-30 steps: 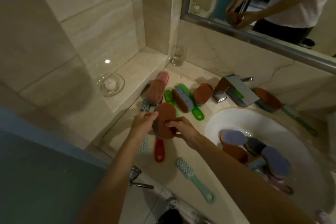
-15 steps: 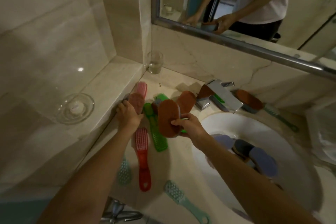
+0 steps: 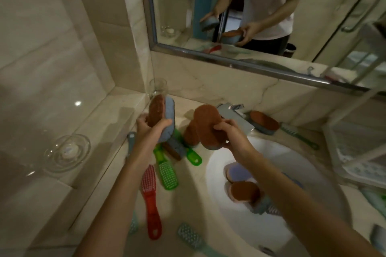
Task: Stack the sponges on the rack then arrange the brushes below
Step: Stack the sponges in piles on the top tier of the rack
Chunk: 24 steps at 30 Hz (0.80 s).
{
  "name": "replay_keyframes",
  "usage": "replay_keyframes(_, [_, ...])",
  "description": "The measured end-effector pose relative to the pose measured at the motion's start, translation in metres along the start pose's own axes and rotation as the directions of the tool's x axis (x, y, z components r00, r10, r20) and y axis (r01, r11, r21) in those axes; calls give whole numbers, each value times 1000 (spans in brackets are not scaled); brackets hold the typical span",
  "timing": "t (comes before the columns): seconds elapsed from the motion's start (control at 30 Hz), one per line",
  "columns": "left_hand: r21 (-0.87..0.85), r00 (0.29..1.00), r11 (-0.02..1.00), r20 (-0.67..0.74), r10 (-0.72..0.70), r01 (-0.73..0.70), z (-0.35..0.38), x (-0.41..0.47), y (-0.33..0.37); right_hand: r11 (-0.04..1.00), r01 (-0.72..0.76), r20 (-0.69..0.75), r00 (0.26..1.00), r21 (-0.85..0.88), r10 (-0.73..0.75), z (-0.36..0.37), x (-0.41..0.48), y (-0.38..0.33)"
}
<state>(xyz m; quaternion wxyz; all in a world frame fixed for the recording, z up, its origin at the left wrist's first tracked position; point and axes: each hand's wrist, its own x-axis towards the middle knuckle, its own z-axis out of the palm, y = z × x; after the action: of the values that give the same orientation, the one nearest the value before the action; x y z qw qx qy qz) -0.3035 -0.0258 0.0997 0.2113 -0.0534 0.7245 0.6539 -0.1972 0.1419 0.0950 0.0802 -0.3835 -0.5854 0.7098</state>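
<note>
My left hand (image 3: 149, 131) grips a brown-and-grey oval sponge (image 3: 161, 113) held on edge above the counter's back left. My right hand (image 3: 231, 133) grips a second brown sponge (image 3: 206, 123) over the basin's left rim. More sponges lie on the counter: one (image 3: 264, 123) beside the tap, one (image 3: 174, 149) under my left hand, several (image 3: 243, 192) inside the white sink (image 3: 261, 233). A red brush (image 3: 151, 200), two green brushes (image 3: 166, 171) and a teal brush (image 3: 191, 238) lie on the counter in front. A white wire rack (image 3: 355, 152) stands at the right.
A drinking glass (image 3: 158, 87) stands in the back corner and a glass dish (image 3: 66, 152) sits on the left ledge. The chrome tap (image 3: 234, 115) rises behind the basin. A mirror (image 3: 250, 12) covers the wall and reflects a person's arms holding the sponges.
My left hand has picked a sponge up from the counter and raised it. My right hand keeps its sponge and has shifted right, towards the basin. The view has swung right, showing the rack.
</note>
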Motion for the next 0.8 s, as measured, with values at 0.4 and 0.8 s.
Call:
replay_keyframes(0.4, [-360,723,875,691,18,323,177,-116,92,909,415,-327,854,-41,-405,-166,-93,-100])
replay_keyframes(0.8, [-176,627,984,764,150,-21,385,-246,159,843,528,-499,706,-104,-503,-386,-140,-178])
